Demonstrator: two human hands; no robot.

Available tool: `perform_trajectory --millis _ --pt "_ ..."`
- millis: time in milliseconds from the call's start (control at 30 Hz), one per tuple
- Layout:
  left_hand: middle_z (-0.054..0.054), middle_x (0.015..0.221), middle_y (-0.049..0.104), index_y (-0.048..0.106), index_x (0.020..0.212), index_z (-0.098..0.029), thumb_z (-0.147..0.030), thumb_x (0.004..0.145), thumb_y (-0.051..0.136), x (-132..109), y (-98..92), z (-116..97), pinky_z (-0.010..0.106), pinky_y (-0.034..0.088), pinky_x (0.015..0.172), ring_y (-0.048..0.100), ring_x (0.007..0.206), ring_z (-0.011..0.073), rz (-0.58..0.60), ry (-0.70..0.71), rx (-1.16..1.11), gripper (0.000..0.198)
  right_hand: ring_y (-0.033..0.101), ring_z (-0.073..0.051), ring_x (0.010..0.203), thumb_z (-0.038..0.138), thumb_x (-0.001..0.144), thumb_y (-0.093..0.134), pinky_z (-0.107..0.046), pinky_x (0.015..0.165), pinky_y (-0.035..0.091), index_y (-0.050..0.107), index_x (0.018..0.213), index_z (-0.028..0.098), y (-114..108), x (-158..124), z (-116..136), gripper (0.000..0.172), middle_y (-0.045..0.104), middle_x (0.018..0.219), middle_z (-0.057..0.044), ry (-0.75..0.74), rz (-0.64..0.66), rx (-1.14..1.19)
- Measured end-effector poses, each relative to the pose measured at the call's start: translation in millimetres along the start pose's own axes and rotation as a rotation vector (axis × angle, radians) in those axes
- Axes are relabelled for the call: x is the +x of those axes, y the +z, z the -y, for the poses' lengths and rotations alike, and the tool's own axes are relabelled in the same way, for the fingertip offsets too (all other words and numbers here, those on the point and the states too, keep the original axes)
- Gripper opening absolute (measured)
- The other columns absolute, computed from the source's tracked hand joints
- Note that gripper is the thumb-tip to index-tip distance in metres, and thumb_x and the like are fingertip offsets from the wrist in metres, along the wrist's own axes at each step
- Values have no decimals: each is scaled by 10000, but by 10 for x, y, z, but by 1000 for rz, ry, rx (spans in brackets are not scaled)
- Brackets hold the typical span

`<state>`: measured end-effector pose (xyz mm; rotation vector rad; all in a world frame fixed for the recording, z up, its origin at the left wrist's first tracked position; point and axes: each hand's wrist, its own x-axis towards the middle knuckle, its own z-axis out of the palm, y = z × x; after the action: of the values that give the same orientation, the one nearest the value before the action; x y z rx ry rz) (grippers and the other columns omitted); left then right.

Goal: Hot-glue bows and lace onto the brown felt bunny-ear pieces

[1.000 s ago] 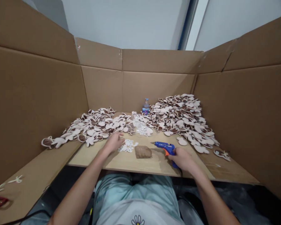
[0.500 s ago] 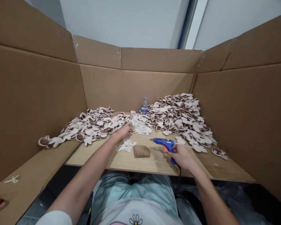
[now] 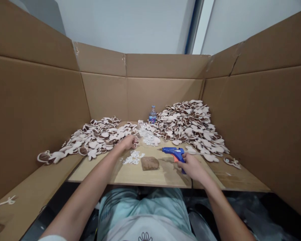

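Left hand [image 3: 126, 143] at front edge of cutout heap [image 3: 100, 139], fingers [image 3: 134, 142] released, touching cutouts. Right hand [image 3: 193, 168] clenched around blue glue gun [image 3: 174, 153], nozzle pointing left, over worktop [image 3: 165, 175]. Between hands, white trim pieces [image 3: 132, 158] and brown lump [image 3: 149, 163]; water bottle [image 3: 153, 114] upright at back

Left hand [image 3: 127, 142] farther forward, at the pile [image 3: 97, 140]
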<state>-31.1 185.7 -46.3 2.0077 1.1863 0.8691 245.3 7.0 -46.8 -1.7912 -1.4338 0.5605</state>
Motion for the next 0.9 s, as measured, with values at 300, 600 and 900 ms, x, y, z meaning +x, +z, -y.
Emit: perform_trajectory --millis 300,600,900 --pt "-36 597 602 546 851 -186 -333 777 730 -521 -85 -309 274 513 548 634 576 167 -148 -86 -215 247 553 -169 503 296 748 485 -271 520 437 477 1057 177 74 -81 185 332 561 618 48 -92 -12 178" --pt "66 872 772 742 843 -187 -320 713 726 -1276 8 -797 376 578 787 718 820 246 -170 -10 -413 187 504 -140 528 422 810 620 -235 519 373 581 849 195 86 -424 475 233 577 604 30 -314 -80 49" --pt "47 892 800 799 887 -237 -311 733 733 -1483 -29 -1042 407 590 807 739 823 264 -176 20 -452 183 482 -130 494 399 845 599 -228 511 356 592 846 199 83 -551 520 201 560 568 40 -400 -144 -41"
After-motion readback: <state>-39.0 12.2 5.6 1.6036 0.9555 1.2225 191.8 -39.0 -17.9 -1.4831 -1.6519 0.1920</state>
